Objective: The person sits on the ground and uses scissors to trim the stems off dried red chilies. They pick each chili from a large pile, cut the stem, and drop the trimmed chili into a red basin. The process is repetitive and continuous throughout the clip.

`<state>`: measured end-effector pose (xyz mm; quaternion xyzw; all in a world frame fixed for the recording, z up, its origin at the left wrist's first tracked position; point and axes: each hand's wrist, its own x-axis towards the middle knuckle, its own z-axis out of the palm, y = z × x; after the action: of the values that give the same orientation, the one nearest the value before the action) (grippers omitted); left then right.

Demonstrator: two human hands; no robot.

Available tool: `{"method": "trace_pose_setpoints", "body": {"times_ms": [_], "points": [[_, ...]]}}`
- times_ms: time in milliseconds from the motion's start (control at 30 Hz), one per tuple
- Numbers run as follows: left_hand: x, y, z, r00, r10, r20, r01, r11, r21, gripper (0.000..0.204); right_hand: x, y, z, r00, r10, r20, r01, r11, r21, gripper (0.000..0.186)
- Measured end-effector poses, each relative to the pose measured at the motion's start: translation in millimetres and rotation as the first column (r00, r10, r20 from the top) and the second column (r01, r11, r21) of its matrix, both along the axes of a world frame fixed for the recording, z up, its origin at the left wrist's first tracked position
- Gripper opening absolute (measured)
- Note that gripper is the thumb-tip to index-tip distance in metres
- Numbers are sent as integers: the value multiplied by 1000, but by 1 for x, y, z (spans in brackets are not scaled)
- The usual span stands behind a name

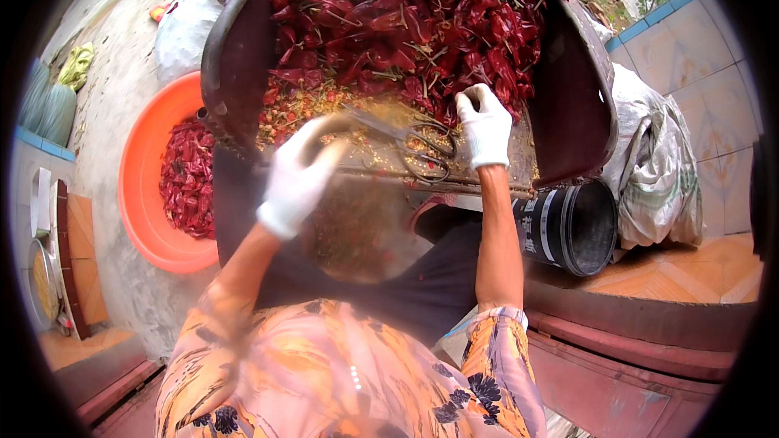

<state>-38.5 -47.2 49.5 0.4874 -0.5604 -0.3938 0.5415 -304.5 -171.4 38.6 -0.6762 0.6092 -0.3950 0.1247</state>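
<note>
My left hand [302, 166], in a white glove, is smeared by motion over the near left of the work surface, its fingers close to the blades of the scissors. The black-handled scissors [428, 151] lie by the front edge with their blades pointing left. My right hand [487, 126], also gloved in white, has its fingers curled down at the near edge of a heap of dried red chili peppers [398, 16]. Whatever sits between those fingertips is hidden. Yellow seeds and red bits [304, 109] are scattered in front of the heap.
Dark raised sides [580, 89] flank the heap. An orange basin [134, 211] on the left floor holds red chili pieces [187, 182]. At right are a black bucket [588, 227] on its side and a white woven sack [661, 170]. Another pale sack [185, 32] stands far left.
</note>
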Motion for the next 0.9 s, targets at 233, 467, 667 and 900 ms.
{"method": "trace_pose_setpoints", "body": {"times_ms": [233, 467, 667, 900], "points": [[-69, -94, -24, 979, 46, -197, -29, 996, 88, 41, 27, 53, 44, 752, 455, 477, -660, 505, 557, 22], [-66, -82, -18, 966, 13, -260, 46, 975, 217, 31, -12, -8, 3, 992, -46, 118, 35, 995, 89, 39], [-93, -106, -13, 974, -96, -206, 132, 977, 170, 51, 2, -22, 7, 983, -94, -158, 125, 972, 197, 52], [-92, -105, -5, 868, -301, -395, 378, 916, 134, 39, 13, 18, 12, 855, 310, 417, -379, 921, 92, 34]]}}
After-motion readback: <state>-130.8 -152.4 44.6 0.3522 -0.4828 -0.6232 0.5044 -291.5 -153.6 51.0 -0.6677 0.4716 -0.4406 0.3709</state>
